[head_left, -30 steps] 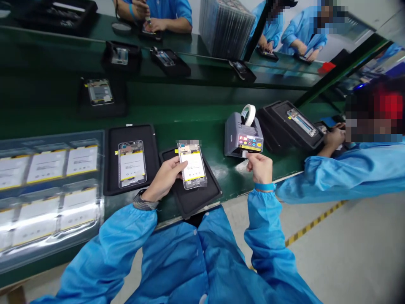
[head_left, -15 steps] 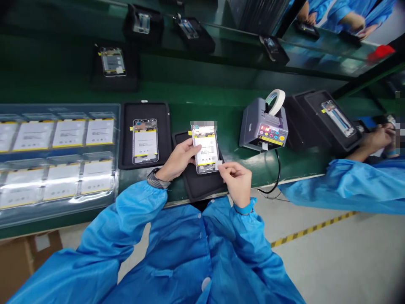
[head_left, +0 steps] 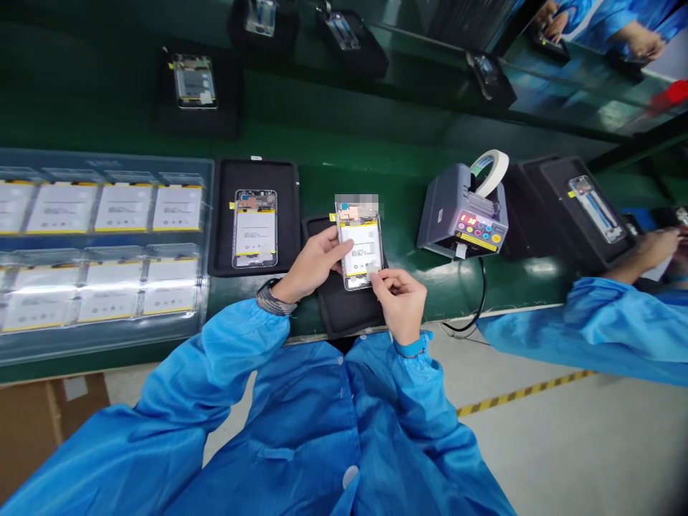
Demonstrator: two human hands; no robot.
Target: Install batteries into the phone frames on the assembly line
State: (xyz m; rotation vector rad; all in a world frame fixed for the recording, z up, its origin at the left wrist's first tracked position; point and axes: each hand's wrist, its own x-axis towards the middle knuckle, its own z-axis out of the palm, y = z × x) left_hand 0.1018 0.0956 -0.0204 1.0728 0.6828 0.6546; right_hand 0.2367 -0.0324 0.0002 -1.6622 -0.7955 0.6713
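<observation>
My left hand (head_left: 312, 266) grips an opened phone (head_left: 361, 240) by its left side, thumb over the white battery. The phone is tilted above a black tray (head_left: 349, 312), its circuit board showing at the top. My right hand (head_left: 402, 301) pinches a small whitish piece of tape (head_left: 373, 276) at the phone's lower right corner. The fingertips touch or nearly touch that corner and partly hide the tape. To the left, a second opened phone (head_left: 255, 231) with a battery lies in another black tray (head_left: 287, 215).
A grey tape dispenser (head_left: 463, 211) with a white roll (head_left: 493, 174) stands right of my hands, its cable hanging off the edge. Left is a clear plastic tray (head_left: 208, 287) of batteries. More phones lie on the shelf behind. A co-worker's sleeve (head_left: 618, 308) reaches in at right.
My right fingers have come closer in over the phone's lower right corner, bringing the tape onto it. The whole view has shifted slightly; my left hand keeps its hold.
</observation>
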